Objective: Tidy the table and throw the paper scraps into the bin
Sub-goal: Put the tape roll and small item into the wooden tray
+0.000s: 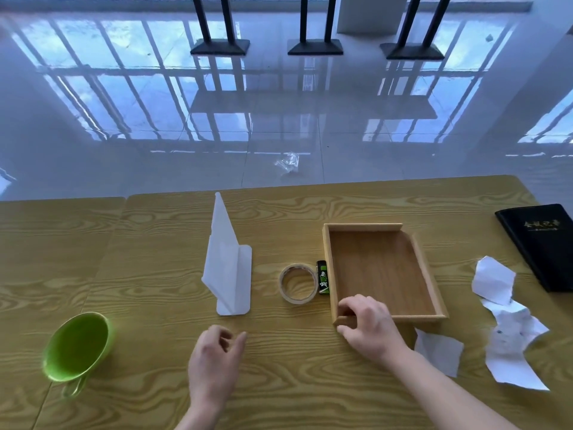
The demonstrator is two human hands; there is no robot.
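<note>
A: Right hand (369, 324)?
B: On the tray (378, 274), at its near-left corner. Fingers curl over the rim and the thumb sits below, so the grip is clamped on the tray.
A: Left hand (214, 358)?
B: Over bare tabletop (155, 231), near the front edge and left of the tray. Fingers loosely curled, thumb out, grip slack, nothing in it.
A: Is it touching the wood?
B: Can't tell.
A: Scraps (511, 346) — where?
B: All on the tabletop, right of the tray. Three white torn pieces. One lies beside the tray's right wall, towards the book (542, 243). A bigger crumpled one sits nearer the front edge. The third is just by the tray's near-right corner, partly behind the right forearm. No hand touches any of them.
A: Anything in the tray?
B: Only its wooden floor shows.
A: Left of the tray?
B: A lighter (323, 277), green and black, lies along the left wall, just beside it. The tape (294, 300) lies flat, touching or almost touching the lighter's other side.
A: Further left?
B: A white sheet (228, 274) — folded, one flap standing up, the other flat on the wood. A green cup (76, 346) sits at the far left near the front edge, tipped towards the camera with its handle at the front.
A: The book?
B: Black cover, gold lettering, flat at the right edge.
A: Off the tabletop?
B: A clear crumpled wrapper (288, 162) lies on the glossy floor (155, 135) beyond the far edge.
</note>
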